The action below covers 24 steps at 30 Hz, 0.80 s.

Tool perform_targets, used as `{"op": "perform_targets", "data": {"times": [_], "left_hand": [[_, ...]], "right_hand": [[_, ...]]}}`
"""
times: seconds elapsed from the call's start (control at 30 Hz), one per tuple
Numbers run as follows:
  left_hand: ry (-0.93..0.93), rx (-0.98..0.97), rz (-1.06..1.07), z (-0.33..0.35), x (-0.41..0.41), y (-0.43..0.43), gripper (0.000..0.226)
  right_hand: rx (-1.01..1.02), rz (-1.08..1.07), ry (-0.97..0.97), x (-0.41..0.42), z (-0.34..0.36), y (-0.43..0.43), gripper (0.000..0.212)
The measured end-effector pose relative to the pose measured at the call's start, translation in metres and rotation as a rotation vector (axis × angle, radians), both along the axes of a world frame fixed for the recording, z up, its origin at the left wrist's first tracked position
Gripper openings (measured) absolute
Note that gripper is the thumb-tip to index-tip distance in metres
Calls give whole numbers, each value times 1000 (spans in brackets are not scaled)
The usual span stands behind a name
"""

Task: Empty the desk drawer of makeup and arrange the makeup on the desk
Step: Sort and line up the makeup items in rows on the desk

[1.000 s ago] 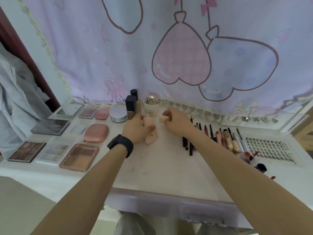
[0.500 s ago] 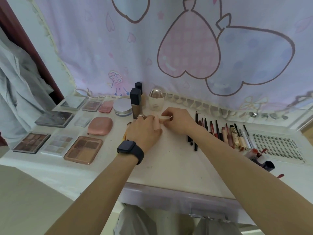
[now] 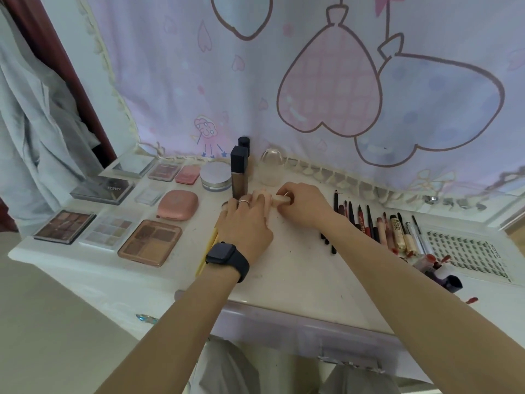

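Note:
My left hand [image 3: 245, 223], with a black watch on the wrist, lies with its fingers flat over pale pink makeup sponges [image 3: 260, 193] at the back middle of the white desk [image 3: 295, 268]. Most of the sponges are hidden under it. My right hand [image 3: 302, 206] pinches a small beige sponge [image 3: 281, 199] right beside the left fingertips. Behind the hands stand a dark-capped foundation bottle [image 3: 239, 177], a round powder jar [image 3: 216, 176] and a clear domed bottle [image 3: 271, 167]. The lavender drawer front [image 3: 284, 322] shows below the desk edge.
Eyeshadow palettes [image 3: 150, 242] and a pink compact [image 3: 178, 205] lie in rows on the left. Pencils, liners and lip tubes [image 3: 369, 223] line the right, next to a lash tray [image 3: 466, 250]. A yellow stick [image 3: 208, 248] lies under my left wrist. A printed curtain hangs behind.
My left hand came down from holding the pink sponge upright to lying over it on the desk. The right hand brought the beige sponge against the left fingertips. The view tilted down.

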<state>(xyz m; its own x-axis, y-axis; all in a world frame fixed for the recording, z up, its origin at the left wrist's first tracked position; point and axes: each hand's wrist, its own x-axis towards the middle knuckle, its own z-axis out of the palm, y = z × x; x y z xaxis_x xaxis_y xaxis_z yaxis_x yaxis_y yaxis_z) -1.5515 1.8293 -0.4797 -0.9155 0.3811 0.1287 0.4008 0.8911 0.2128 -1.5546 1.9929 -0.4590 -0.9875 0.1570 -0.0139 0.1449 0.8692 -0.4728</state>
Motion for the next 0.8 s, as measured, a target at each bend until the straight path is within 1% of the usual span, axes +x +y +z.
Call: {"op": "perform_targets", "data": {"times": [0.1, 0.17, 0.27, 0.33, 0.4, 0.47, 0.5, 0.63, 0.67, 0.7, 0.77, 0.8], "left_hand": [[60, 7, 23, -6, 6, 2, 58], [115, -5, 17, -13, 11, 2, 58], [171, 37, 24, -22, 13, 1, 54], [174, 51, 36, -23, 11, 1, 52], [173, 57, 31, -23, 11, 1, 51], [178, 70, 29, -22, 11, 1, 50], [183, 76, 32, -22, 11, 0, 49], [191, 88, 51, -23, 11, 0, 49], [194, 88, 56, -23, 11, 0, 48], [194, 87, 59, -24, 11, 0, 48], [189, 89, 61, -24, 11, 0, 48], [187, 88, 60, -24, 11, 0, 48]], "right_hand": [[-6, 10, -35, 1, 3, 2, 39], [-60, 2, -51, 1, 7, 6, 46], [-163, -87, 96, -7, 15, 12, 44], [-180, -155, 187, -18, 22, 13, 44], [-160, -151, 194, -30, 27, 11, 52], [-163, -115, 156, -41, 32, 8, 61], [-167, -118, 148, -46, 32, 7, 62], [-195, -301, 238, -49, 25, 3, 41], [-202, -302, 246, -47, 21, 3, 45], [-204, -271, 238, -45, 18, 3, 53], [-194, -138, 208, -45, 18, 2, 70], [-192, -72, 196, -46, 19, 2, 74]]}}
